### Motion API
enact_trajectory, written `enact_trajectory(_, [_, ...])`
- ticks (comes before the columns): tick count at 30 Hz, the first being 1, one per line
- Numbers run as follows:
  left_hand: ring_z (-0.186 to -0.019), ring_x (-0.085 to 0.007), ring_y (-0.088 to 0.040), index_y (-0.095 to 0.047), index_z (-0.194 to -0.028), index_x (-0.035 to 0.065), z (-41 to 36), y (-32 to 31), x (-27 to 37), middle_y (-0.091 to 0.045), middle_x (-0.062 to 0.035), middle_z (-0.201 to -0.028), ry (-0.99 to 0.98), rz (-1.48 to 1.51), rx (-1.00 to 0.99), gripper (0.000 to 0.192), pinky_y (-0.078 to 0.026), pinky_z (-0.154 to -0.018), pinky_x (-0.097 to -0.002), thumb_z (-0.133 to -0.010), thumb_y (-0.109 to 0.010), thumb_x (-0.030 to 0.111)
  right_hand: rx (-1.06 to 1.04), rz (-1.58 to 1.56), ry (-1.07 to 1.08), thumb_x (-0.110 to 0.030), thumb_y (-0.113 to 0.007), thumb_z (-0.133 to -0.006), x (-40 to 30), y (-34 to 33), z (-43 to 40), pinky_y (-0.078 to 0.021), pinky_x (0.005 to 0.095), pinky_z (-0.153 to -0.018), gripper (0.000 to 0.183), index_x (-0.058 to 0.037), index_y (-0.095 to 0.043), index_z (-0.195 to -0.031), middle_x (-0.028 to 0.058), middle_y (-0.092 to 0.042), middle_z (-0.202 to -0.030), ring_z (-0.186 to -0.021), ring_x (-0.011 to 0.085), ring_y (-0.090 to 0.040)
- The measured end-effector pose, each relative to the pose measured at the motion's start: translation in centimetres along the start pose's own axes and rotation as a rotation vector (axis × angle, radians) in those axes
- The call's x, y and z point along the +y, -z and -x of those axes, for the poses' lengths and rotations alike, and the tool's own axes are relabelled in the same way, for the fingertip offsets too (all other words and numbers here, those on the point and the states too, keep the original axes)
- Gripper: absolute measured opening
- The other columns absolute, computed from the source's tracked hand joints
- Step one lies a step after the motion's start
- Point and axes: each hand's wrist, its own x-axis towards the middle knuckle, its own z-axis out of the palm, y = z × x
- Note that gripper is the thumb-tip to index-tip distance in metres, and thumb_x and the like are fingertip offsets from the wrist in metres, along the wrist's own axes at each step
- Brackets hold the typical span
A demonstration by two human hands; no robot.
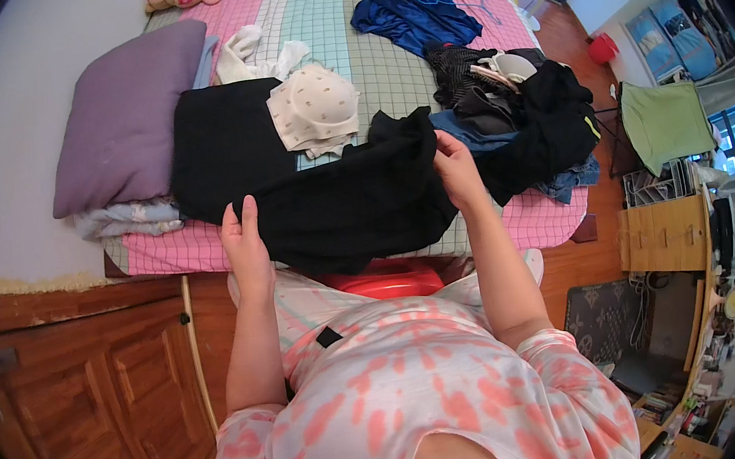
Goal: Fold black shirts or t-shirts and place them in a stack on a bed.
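Observation:
A black garment (pixel 352 207) stretches across the front edge of the bed between my two hands. My right hand (pixel 458 166) pinches its right end between thumb and fingers. At the other end, my left hand (pixel 246 239) is at the garment's left side, with thumb and fingers around the fabric; the exact grip is partly hidden. Behind it lies another piece of black clothing (pixel 230 136), flat beside the pillow; where the two black fabrics meet is hard to make out. A cream bra (pixel 316 107) with a small print rests partly on that flat black cloth.
A purple pillow (pixel 127 120) sits on folded bedding at the left. Right of my hands is a clothes heap (pixel 530 118) with black and denim pieces. Blue satin clothing (pixel 413 20) and white fabric (pixel 255 56) lie farther back. A red stool (pixel 386 280) is between my legs.

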Motion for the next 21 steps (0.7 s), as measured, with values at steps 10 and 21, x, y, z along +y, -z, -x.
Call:
enact_trajectory(10, [-0.101, -0.0140, -0.061, -0.059, -0.115, 0.0027, 0.3, -0.9, 0.9, -0.064, -0.0050, -0.113, 0.012, 0.113, 0.006, 0.025, -0.048, -0.090, -0.0273, -0.099, -0.058, 0.022, 0.021, -0.223, 0.061, -0.020, -0.049, -0.102, -4.3, 0.1, 1.1, -0.0401, 0.0187, -0.063, 0.020, -0.0082, -0.059, -0.114, -0.0054, -0.062, -0.088, -0.069, 0.0032, -0.052])
enact_trajectory(21, [-0.102, -0.0176, -0.062, -0.058, -0.117, 0.0025, -0.5, -0.8, 2.1, -0.064, -0.0079, -0.116, 0.000, 0.158, -0.016, 0.030, -0.050, -0.091, -0.0298, -0.099, -0.060, 0.026, 0.179, -0.353, 0.364, -0.015, -0.040, -0.097, -6.1, 1.8, 1.6, -0.0471, 0.0324, -0.087, 0.012, -0.0108, -0.049, -0.102, 0.0028, -0.060, -0.093, -0.092, 0.0166, -0.060])
